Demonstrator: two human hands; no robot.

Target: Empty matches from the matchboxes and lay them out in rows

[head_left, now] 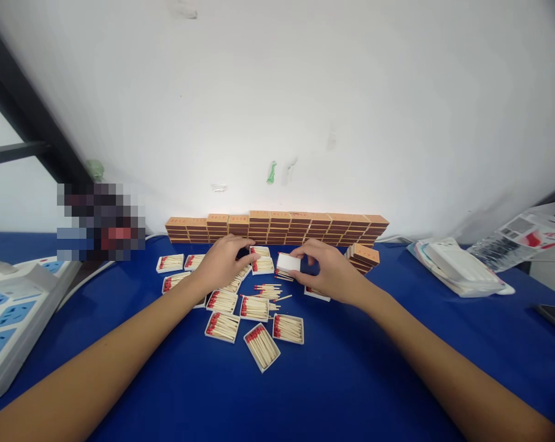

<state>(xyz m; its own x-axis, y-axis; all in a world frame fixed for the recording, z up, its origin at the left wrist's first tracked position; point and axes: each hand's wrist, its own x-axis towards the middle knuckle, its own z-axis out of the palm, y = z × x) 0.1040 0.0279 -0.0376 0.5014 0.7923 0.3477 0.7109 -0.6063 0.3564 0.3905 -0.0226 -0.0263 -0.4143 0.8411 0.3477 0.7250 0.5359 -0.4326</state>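
Right hand (327,270) has a white tray (288,263) pinched between thumb and fingers, plain side up, just in front of the stacked matchbox row (277,232). Left hand (221,264) is half-curled at 2 match-filled trays (263,272), also fronting that row, can't tell if it's gripping tbh.

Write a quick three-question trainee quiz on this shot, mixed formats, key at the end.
1. Short answer: which hand grips the white tray with its blank face toward the camera?
2. True or false: the stacked matchboxes stand along the near edge of the blue table.
3. Multiple choice: what colour are the heads of the loose matches beside the filled trays?
A) green
B) red
C) black

Key:
1. The right hand.
2. False; they stand at the far side, by the wall.
3. B.
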